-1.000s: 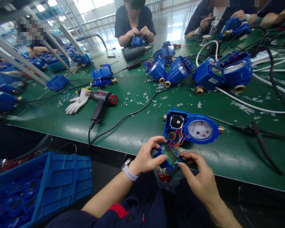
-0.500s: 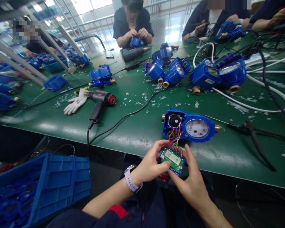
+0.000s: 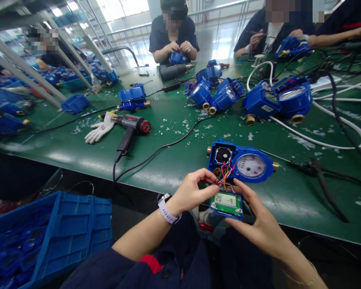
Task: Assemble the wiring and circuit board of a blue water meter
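Handling the display module [image 3: 226, 204] and its wires [image 3: 228, 172] seemed to be the step in hand. Module sat face up at the near edge of the table [image 3: 168, 168], screen showing characters, probably 20 and -9. Right hand [image 3: 258, 220]: thumb by the lower border, fingers past the right side, thumb and fingers well apart with the module between; underside hidden, so could not tell how firmly that grip bore on it. Left hand [image 3: 195, 190]: grip together, thumb and forefinger tips pinched, by the look of it, on the wires at the module's upper left corner. Judged that the next move called for slack: module steadied, wires guided rather than tugged, since a pull could strain their joints. Just beyond, the wires ran into the uncovered compartment of a blue meter [image 3: 251, 166], dial up, brass ends left and right. Pliers [image 3: 325, 186] lay to its right; well left, a heat gun [image 3: 130, 128] with its nozzle by the cuff of a white glove [image 3: 100, 128]. Farther back, more blue meters [image 3: 225, 98] among pale scraps [image 3: 250, 136]; at the far side, a co-worker [image 3: 158, 36] had both hands at another unit [image 3: 177, 58].
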{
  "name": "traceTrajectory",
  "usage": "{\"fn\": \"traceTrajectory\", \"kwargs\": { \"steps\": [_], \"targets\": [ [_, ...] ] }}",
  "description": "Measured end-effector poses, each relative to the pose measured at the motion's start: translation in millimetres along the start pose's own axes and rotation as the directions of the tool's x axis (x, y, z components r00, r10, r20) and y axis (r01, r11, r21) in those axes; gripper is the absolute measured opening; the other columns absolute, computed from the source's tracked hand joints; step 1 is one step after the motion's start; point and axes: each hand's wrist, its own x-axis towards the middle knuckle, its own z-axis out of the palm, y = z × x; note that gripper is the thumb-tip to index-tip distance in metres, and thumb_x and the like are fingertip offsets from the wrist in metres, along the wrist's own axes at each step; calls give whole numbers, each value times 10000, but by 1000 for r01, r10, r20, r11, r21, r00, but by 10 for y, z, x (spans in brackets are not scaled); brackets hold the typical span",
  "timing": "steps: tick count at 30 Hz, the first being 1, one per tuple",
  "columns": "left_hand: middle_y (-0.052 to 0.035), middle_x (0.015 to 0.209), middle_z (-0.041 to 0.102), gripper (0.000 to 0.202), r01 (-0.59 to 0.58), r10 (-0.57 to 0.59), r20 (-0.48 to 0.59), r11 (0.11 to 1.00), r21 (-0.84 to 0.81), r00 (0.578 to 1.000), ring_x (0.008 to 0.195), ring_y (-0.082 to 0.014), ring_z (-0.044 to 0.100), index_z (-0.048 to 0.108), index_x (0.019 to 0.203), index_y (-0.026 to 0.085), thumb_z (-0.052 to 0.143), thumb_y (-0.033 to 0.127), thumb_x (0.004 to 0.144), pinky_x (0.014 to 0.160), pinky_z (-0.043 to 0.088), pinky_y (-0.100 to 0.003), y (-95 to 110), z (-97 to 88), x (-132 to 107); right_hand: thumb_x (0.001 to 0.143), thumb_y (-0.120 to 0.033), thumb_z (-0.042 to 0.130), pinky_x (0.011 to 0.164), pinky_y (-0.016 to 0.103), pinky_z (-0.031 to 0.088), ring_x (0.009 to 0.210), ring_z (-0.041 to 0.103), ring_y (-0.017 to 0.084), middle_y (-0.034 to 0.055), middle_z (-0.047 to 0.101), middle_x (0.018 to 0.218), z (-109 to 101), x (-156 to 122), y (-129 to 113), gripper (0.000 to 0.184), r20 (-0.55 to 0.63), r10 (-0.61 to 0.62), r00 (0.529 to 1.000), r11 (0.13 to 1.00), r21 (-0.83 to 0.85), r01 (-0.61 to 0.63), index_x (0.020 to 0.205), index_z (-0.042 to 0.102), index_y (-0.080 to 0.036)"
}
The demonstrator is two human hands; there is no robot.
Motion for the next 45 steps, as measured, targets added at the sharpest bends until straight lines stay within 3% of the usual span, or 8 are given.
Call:
{"fn": "traceTrajectory", "kwargs": {
  "steps": [4, 8, 12, 18, 32, 38, 41, 45],
  "targets": [
    [2, 729, 610, 152, -4, 4, -19, 1000, -5, 1000, 689, -121, 537, 603, 763, 150, 651, 293, 784, 690, 420, -255, -29, 21, 54, 934, -312, 641, 1092, 321, 331, 1284, 436, 191, -1, 437, 1429, 4, 55, 108, 628, 16, -38, 999, 999, -15, 38, 1482, 343, -391],
    [-5, 730, 597, 274, 52, -56, -21, 985, -165, 998, 684, -118, 525, 604, 779, 140, 674, 404, 791, 686, 416, -257, -80, 47, 65, 940, -314, 646, 1078, 373, 374, 1218, 502, 226, 39, 470, 1390, 22, 56, 198, 580, 23, -30, 999, 999, 15, 30, 1457, 384, -346],
    [-20, 735, 637, 440, 143, -165, -17, 899, -413, 986, 693, -122, 560, 622, 771, 134, 769, 541, 691, 719, 434, -264, -111, 99, 71, 949, -323, 646, 1102, 381, 344, 1253, 466, 229, 28, 469, 1385, 23, 70, 239, 511, 15, -45, 999, 998, 41, 44, 1416, 440, -357],
    [-11, 716, 628, 418, 207, -284, -36, 772, -601, 958, 658, -98, 528, 639, 734, 127, 827, 484, 623, 675, 386, -229, -158, 174, 67, 940, -297, 656, 1104, 359, 346, 1289, 430, 228, 32, 488, 1371, 41, 81, 202, 473, -19, -83, 996, 996, 29, 83, 1381, 490, -336],
    [19, 658, 528, 517, 78, -154, -136, 890, -449, 979, 648, -111, 449, 562, 674, 157, 659, 657, 758, 661, 373, -245, -220, 252, 70, 935, -310, 666, 1045, 401, 428, 1238, 488, 267, 78, 527, 1322, 76, 83, 194, 407, -57, -124, 991, 992, -39, 122, 1326, 558, -282],
    [-18, 673, 585, 597, 66, -163, -173, 885, -460, 971, 660, -131, 509, 596, 683, 145, 542, 728, 800, 677, 407, -267, -281, 252, 84, 934, -335, 666, 1040, 422, 436, 1231, 496, 280, 94, 537, 1312, 71, 81, 203, 391, -59, -112, 992, 993, -53, 109, 1306, 575, -255],
    [-34, 716, 620, 533, 62, -162, -154, 857, -511, 975, 700, -141, 552, 628, 746, 140, 572, 665, 813, 698, 429, -271, -315, 223, 74, 926, -330, 672, 1034, 433, 441, 1224, 502, 289, 104, 540, 1306, 62, 77, 206, 398, -63, -108, 992, 993, -57, 105, 1303, 576, -246],
    [-21, 766, 636, 371, 62, -147, -125, 853, -518, 981, 732, -135, 575, 615, 782, 149, 809, 439, 655, 753, 463, -271, -311, 181, 48, 928, -332, 673, 1033, 431, 444, 1227, 501, 288, 100, 541, 1310, 58, 72, 200, 389, -60, -112, 992, 992, -58, 108, 1298, 579, -254]
  ]
}}
